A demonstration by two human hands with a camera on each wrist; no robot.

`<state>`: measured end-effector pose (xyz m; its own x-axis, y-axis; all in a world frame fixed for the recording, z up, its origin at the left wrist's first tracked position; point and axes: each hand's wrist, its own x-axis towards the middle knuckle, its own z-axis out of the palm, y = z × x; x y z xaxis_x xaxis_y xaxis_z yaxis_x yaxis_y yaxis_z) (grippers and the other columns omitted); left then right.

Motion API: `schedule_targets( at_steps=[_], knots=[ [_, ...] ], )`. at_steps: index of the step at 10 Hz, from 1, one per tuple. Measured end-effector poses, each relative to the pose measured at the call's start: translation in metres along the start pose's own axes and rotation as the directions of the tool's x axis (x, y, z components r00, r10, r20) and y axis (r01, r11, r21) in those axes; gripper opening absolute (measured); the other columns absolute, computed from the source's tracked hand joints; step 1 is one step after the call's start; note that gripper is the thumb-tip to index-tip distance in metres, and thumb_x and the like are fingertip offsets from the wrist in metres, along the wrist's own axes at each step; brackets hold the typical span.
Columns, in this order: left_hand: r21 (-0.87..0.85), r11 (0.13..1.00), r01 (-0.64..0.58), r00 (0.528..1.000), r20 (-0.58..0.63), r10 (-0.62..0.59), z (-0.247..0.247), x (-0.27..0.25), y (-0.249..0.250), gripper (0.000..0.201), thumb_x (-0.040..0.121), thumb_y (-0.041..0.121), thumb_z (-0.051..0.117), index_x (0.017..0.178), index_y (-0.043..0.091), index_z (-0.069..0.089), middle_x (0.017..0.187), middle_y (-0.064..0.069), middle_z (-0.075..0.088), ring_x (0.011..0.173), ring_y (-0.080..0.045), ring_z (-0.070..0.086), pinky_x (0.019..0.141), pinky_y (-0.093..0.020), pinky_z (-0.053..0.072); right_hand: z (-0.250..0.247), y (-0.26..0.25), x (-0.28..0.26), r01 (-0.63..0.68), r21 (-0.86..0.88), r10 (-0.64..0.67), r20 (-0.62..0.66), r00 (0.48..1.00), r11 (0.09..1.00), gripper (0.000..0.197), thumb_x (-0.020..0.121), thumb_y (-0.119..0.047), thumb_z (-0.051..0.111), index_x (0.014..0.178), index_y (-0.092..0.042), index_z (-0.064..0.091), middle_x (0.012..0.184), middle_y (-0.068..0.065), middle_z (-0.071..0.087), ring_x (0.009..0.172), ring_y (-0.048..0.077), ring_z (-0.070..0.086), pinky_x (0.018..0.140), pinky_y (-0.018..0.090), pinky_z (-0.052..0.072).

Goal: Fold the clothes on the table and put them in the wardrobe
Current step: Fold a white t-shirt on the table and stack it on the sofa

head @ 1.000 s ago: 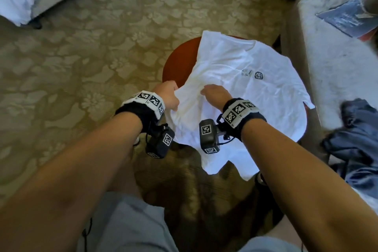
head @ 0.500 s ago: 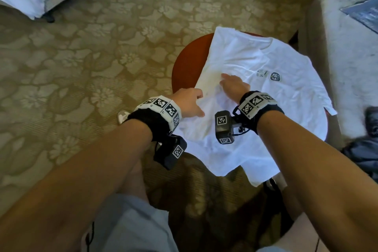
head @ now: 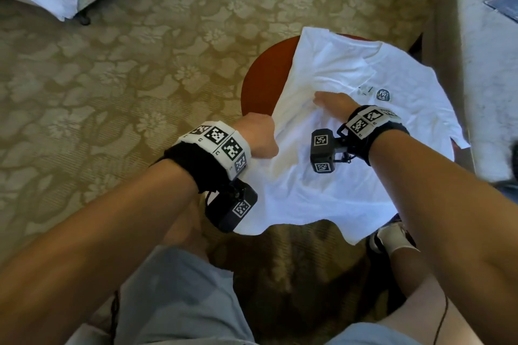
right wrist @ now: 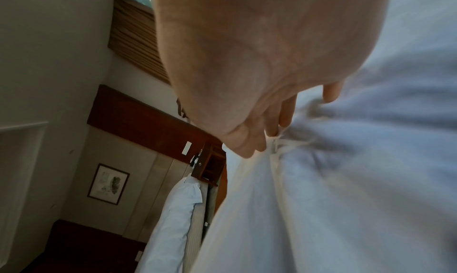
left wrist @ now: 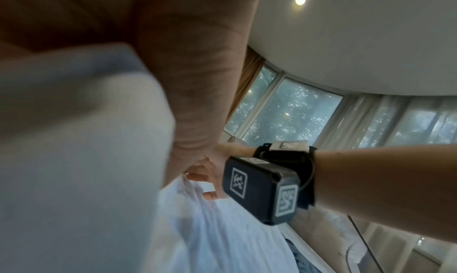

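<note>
Nearest, the left hand (head: 259, 136) grips the left side edge of the white T-shirt (head: 364, 176), fingers closed round a bunch of cloth at the table's near-left rim. Just beyond and to the right, the right hand (head: 333, 103) lies on the shirt's chest, its fingertips (right wrist: 284, 119) gathering a tuck of fabric. Farther out, the shirt spreads over the round red-brown table (head: 266, 75), hem hanging off the near edge.
</note>
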<state>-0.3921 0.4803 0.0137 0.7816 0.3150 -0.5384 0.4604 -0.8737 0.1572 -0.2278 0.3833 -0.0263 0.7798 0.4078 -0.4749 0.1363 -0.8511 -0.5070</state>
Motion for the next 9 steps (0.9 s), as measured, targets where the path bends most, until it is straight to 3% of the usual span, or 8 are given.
schedule_targets(
  at_steps=[1,2,3,4,5,7,8,9],
  knots=[
    [-0.114,0.992,-0.051,0.989,0.129,0.065,0.007,-0.006,0.012,0.026,0.088,0.028,0.065,0.076,0.008,0.054,0.069,-0.004,0.055,0.054,-0.017,0.055,0.052,-0.023,0.046,-0.008,0.017,0.006,0.025,0.103,-0.015,-0.095,0.995,0.994,0.039,0.102,-0.005,0.043,0.140,0.002,0.048,0.133,0.021,0.055,0.114,0.029,0.054,0.094,0.030,0.044],
    [-0.261,0.965,0.029,0.960,0.275,0.046,0.022,-0.007,0.024,0.024,0.089,0.014,0.066,0.075,0.001,0.052,0.071,-0.014,0.061,0.050,-0.025,0.065,0.060,-0.037,0.060,-0.011,0.036,0.017,-0.042,0.349,0.119,-0.202,0.972,0.936,0.047,0.089,-0.019,0.056,0.133,-0.004,0.054,0.128,0.016,0.062,0.117,0.032,0.061,0.100,0.042,0.050],
    [-0.268,0.959,0.096,0.939,0.344,0.002,0.034,-0.007,0.033,0.020,0.092,0.011,0.061,0.080,-0.003,0.052,0.079,-0.017,0.064,0.063,-0.030,0.070,0.077,-0.045,0.060,-0.015,0.048,0.015,-0.149,0.557,0.289,-0.173,0.942,0.817,0.035,0.083,-0.027,0.057,0.114,-0.011,0.063,0.089,0.000,0.073,0.083,0.014,0.073,0.080,0.033,0.059],
    [-0.188,0.982,0.034,0.967,0.254,0.015,0.038,-0.007,0.040,0.022,0.094,0.016,0.058,0.078,0.002,0.050,0.074,-0.011,0.059,0.077,-0.030,0.068,0.078,-0.038,0.059,-0.015,0.050,0.014,-0.159,0.641,0.295,-0.111,0.949,0.751,0.015,0.088,-0.028,0.064,0.087,-0.013,0.059,0.078,0.001,0.070,0.056,0.009,0.068,0.066,0.026,0.059],
    [-0.027,0.999,-0.041,0.988,0.146,0.044,0.036,-0.006,0.043,0.025,0.092,0.015,0.057,0.070,0.008,0.046,0.064,-0.005,0.052,0.055,-0.018,0.055,0.052,-0.026,0.048,-0.014,0.046,0.016,-0.191,0.676,0.303,-0.051,0.952,0.712,0.027,0.086,-0.034,0.070,0.076,-0.014,0.056,0.063,-0.001,0.062,0.050,0.013,0.060,0.057,0.020,0.052],
    [-0.127,0.992,-0.029,0.998,0.059,0.037,0.024,-0.003,0.049,0.029,0.091,0.013,0.053,0.064,0.009,0.046,0.055,-0.003,0.051,0.046,-0.015,0.049,0.044,-0.020,0.041,-0.015,0.049,0.031,-0.125,0.694,0.230,-0.061,0.971,0.709,0.020,0.065,-0.029,0.070,0.067,-0.018,0.054,0.058,0.001,0.056,0.042,0.018,0.050,0.050,0.031,0.038],
    [-0.341,0.939,0.048,0.960,0.276,0.052,0.033,-0.001,0.062,0.042,0.096,0.035,0.055,0.069,0.003,0.057,0.054,-0.008,0.063,0.047,-0.021,0.062,0.058,-0.025,0.056,-0.022,0.055,0.026,-0.102,0.726,0.265,-0.114,0.957,0.680,0.022,0.065,-0.031,0.069,0.061,-0.017,0.053,0.047,-0.002,0.052,0.044,0.018,0.047,0.050,0.031,0.035],
    [-0.318,0.946,0.063,0.848,0.516,0.117,0.059,0.000,0.067,0.048,0.100,0.040,0.045,0.077,0.000,0.057,0.092,-0.019,0.069,0.072,-0.027,0.064,0.095,-0.039,0.052,-0.028,0.066,0.014,-0.074,0.738,0.271,-0.151,0.951,0.671,0.015,0.075,-0.019,0.065,0.067,-0.016,0.053,0.059,-0.001,0.056,0.049,0.013,0.052,0.049,0.026,0.041]
  ],
)
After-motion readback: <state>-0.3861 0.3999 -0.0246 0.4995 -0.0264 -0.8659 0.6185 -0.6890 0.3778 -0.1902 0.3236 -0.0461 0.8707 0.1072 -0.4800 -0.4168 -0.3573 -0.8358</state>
